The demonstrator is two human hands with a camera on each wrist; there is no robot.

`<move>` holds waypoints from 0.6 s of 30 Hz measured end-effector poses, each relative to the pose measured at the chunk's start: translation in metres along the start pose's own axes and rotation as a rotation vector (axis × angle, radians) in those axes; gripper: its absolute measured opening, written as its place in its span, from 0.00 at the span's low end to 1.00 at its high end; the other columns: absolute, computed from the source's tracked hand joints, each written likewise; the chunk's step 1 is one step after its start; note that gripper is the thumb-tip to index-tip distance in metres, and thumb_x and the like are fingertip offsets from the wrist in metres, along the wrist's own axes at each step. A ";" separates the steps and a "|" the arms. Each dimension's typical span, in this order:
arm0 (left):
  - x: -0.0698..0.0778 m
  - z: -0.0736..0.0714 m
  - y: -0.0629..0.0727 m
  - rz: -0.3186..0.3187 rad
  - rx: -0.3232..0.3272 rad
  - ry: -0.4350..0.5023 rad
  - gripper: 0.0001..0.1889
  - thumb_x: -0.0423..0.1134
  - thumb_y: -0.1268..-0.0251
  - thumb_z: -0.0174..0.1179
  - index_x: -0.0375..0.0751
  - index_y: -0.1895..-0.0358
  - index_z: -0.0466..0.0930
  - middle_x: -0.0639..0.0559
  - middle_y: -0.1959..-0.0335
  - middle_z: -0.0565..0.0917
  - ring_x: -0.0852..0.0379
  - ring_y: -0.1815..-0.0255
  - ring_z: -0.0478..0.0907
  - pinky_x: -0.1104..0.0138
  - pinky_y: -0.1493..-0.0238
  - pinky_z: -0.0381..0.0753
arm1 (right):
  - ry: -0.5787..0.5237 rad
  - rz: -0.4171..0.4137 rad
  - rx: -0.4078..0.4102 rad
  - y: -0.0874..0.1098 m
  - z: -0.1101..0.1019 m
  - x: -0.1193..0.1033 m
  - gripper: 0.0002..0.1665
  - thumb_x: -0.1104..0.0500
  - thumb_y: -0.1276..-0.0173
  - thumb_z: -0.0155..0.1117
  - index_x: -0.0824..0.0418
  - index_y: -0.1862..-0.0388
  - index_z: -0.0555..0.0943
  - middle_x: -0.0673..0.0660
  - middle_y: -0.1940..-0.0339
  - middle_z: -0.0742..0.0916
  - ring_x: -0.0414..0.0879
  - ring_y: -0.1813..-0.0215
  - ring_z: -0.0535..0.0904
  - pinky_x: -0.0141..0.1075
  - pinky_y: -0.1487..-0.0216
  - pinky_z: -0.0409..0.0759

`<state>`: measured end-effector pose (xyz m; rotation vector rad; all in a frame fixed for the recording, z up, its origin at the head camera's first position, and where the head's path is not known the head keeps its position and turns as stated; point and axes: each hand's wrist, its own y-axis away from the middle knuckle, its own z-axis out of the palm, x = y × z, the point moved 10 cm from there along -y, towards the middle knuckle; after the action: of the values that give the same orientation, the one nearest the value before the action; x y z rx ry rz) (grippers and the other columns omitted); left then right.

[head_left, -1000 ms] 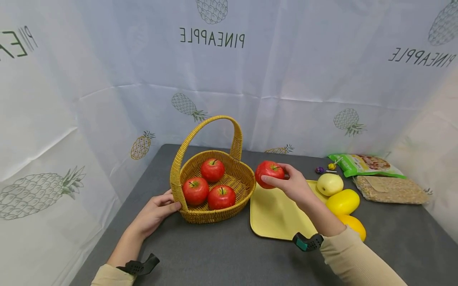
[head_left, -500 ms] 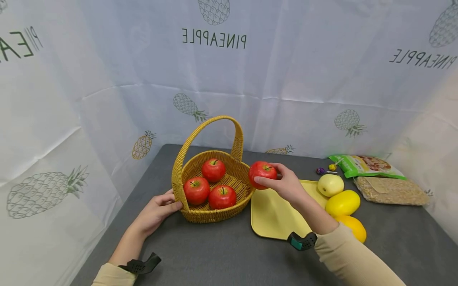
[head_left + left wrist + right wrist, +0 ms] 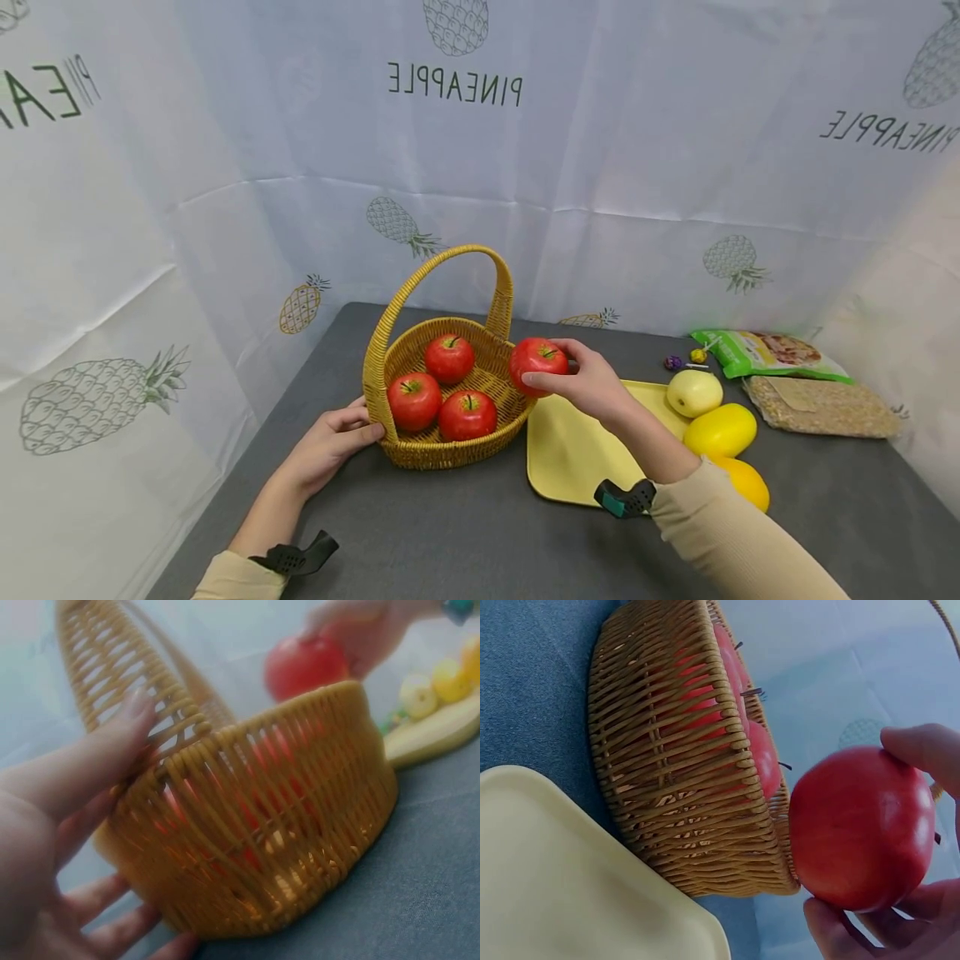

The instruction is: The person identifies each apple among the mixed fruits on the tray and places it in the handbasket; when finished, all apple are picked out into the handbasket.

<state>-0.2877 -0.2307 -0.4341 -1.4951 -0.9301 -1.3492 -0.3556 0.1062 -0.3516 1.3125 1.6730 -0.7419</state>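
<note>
A yellow wicker basket (image 3: 442,455) with a tall arched handle holds three red apples, one at the back (image 3: 449,359), one at left (image 3: 414,402) and one in front (image 3: 467,415). My left hand (image 3: 330,448) grips its left side at the foot of the handle; in the left wrist view the thumb (image 3: 124,731) lies on the handle and the fingers spread along the wall. Another red apple (image 3: 862,829) is in my right hand (image 3: 592,385), between thumb and fingertips. That apple is raised at the basket's right rim, overlapping it in the head view.
Right of the basket lies a pale yellow tray (image 3: 562,458). A pale green fruit (image 3: 694,393) and two yellow fruits (image 3: 722,430) are along its right side. Farther back are two lollipops (image 3: 697,355), a green packet (image 3: 772,353) and a clear bag of grain (image 3: 821,406). A curtain hangs behind.
My right hand has carried its apple leftward, from over the tray's back left corner to the basket's right rim. The left hand has stayed on the basket.
</note>
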 end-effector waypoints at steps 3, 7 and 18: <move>0.000 0.000 0.000 0.004 -0.005 -0.001 0.09 0.30 0.27 0.61 0.31 0.50 0.86 0.32 0.20 0.53 0.34 0.18 0.38 0.71 0.38 0.74 | 0.010 -0.002 -0.020 -0.004 0.004 -0.002 0.46 0.42 0.40 0.79 0.55 0.28 0.71 0.60 0.38 0.81 0.56 0.38 0.77 0.53 0.42 0.81; 0.001 0.000 0.000 0.007 -0.005 0.001 0.09 0.30 0.27 0.61 0.30 0.50 0.86 0.32 0.20 0.53 0.34 0.18 0.37 0.71 0.38 0.73 | -0.010 -0.007 -0.082 -0.010 0.012 -0.005 0.44 0.42 0.38 0.78 0.57 0.29 0.72 0.60 0.39 0.81 0.55 0.38 0.77 0.50 0.43 0.81; 0.000 0.001 0.000 -0.004 -0.001 -0.002 0.09 0.31 0.27 0.62 0.29 0.50 0.86 0.32 0.20 0.53 0.34 0.18 0.37 0.71 0.38 0.73 | 0.018 -0.014 -0.208 -0.018 0.028 -0.014 0.43 0.48 0.38 0.77 0.62 0.28 0.72 0.61 0.39 0.80 0.57 0.39 0.75 0.53 0.43 0.81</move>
<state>-0.2874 -0.2300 -0.4339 -1.4960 -0.9344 -1.3518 -0.3641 0.0714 -0.3528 1.1652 1.7249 -0.5490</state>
